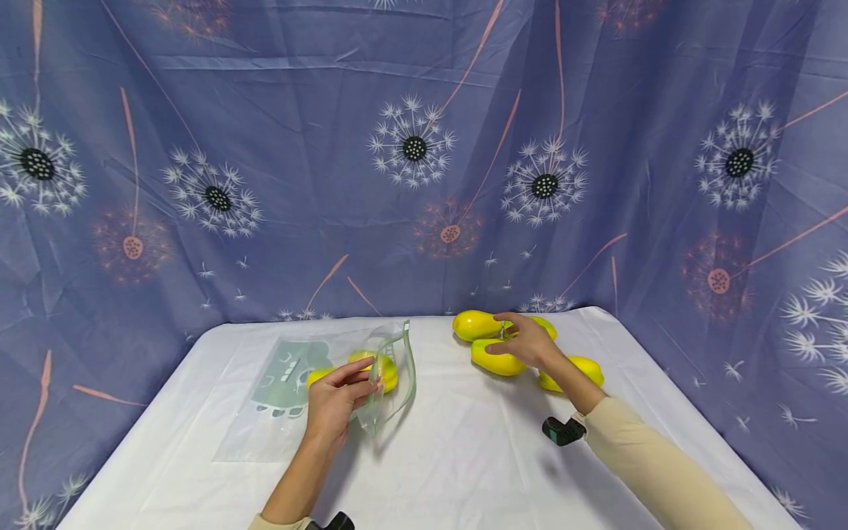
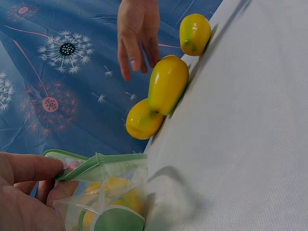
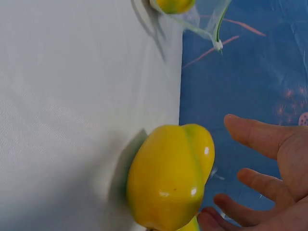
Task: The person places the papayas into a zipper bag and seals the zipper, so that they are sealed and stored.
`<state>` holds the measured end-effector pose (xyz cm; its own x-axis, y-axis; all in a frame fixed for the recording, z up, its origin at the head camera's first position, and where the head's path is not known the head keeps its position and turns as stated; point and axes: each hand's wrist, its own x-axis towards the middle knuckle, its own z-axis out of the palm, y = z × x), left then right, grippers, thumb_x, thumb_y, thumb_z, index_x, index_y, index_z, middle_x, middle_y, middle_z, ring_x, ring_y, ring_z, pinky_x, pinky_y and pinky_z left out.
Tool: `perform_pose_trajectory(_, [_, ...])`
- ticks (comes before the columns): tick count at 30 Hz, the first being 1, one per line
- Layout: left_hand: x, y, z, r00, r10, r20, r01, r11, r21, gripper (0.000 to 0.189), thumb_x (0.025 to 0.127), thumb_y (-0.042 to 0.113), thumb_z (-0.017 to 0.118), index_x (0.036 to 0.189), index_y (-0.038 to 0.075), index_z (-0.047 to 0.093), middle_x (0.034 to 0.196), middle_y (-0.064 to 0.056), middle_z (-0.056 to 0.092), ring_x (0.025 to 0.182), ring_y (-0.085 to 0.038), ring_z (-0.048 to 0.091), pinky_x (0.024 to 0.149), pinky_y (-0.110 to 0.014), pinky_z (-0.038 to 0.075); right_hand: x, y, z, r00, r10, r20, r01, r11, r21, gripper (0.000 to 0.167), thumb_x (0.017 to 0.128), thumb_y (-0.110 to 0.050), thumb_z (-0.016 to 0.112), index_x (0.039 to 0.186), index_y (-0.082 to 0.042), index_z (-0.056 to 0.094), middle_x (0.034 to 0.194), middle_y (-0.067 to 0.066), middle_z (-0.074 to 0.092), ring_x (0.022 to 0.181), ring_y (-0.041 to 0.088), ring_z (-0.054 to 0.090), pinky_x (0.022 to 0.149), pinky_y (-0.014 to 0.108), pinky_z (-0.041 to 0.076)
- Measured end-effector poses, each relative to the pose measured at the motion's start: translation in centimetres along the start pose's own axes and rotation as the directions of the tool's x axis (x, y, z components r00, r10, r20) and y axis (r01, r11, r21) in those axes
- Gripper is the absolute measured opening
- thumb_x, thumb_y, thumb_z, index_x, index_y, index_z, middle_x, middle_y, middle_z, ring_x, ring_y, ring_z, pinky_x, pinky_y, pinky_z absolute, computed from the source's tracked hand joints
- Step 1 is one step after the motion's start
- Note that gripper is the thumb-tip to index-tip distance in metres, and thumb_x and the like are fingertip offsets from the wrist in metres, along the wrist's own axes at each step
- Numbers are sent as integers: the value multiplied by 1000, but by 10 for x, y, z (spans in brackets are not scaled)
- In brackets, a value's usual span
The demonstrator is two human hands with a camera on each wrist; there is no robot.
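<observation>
My left hand (image 1: 333, 405) pinches the green-edged mouth of a clear zip bag (image 1: 248, 434), whose opening gapes toward the right. Inside the bag lie yellow-green papaya-like fruits (image 1: 387, 374). Over the loose fruits on the right, my right hand (image 1: 532, 346) hovers with fingers spread and nothing held. Beneath it is a glossy yellow fruit (image 1: 495, 360), with another fruit (image 1: 473, 325) behind. A third fruit (image 1: 546, 326) is partly hidden by the hand. In the right wrist view, a gap separates the fingers from the nearest fruit (image 3: 166, 178).
One more yellow fruit (image 1: 586, 370) lies beside my right forearm. A white cloth (image 1: 464, 456) covers the table, and a blue dandelion-print curtain (image 1: 318, 147) hangs behind it.
</observation>
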<state>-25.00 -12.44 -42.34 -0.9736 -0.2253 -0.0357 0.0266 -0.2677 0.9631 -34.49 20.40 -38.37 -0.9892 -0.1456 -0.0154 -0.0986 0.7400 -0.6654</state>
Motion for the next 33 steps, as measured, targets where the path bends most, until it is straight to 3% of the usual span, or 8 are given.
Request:
perform_pose_trajectory(8, [0, -1, 0, 1000, 4, -15, -4, 1000, 10, 43, 79, -15, 73, 120, -6, 72, 83, -5, 67, 70, -18, 74, 71, -30, 64, 3, 21, 1, 999, 36, -25, -37, 999, -23, 81, 82, -32, 84, 151, -11, 47, 150, 28, 47, 136, 46, 46, 106, 62, 45])
perform_pose_trajectory(16, [1, -1, -1, 1000, 0, -16, 0, 1000, 6, 43, 78, -15, 73, 119, -4, 73, 81, -4, 67, 70, -18, 74, 71, -30, 64, 4, 32, -2, 996, 91, 18, -91, 996, -26, 87, 78, -29, 87, 153, -13, 45, 150, 30, 44, 134, 47, 46, 106, 63, 44])
perform_pose_trajectory(22, [0, -1, -1, 1000, 5, -13, -5, 1000, 3, 43, 78, -15, 73, 120, -6, 72, 82, -5, 67, 69, -18, 74, 72, -31, 64, 3, 35, -4, 994, 90, 60, -86, 994, -74, 90, 74, -25, 89, 152, -10, 47, 147, 33, 46, 131, 50, 48, 107, 63, 43])
perform_pose_trajectory(33, [-1, -1, -1, 1000, -6, -5, 6, 1000, 11, 45, 79, -13, 74, 123, -5, 70, 83, -2, 68, 69, -17, 74, 70, -28, 63, 1, 44, 0, 998, 49, 36, -46, 997, -66, 84, 72, -14, 87, 147, -5, 51, 144, 28, 53, 126, 46, 55, 105, 59, 46])
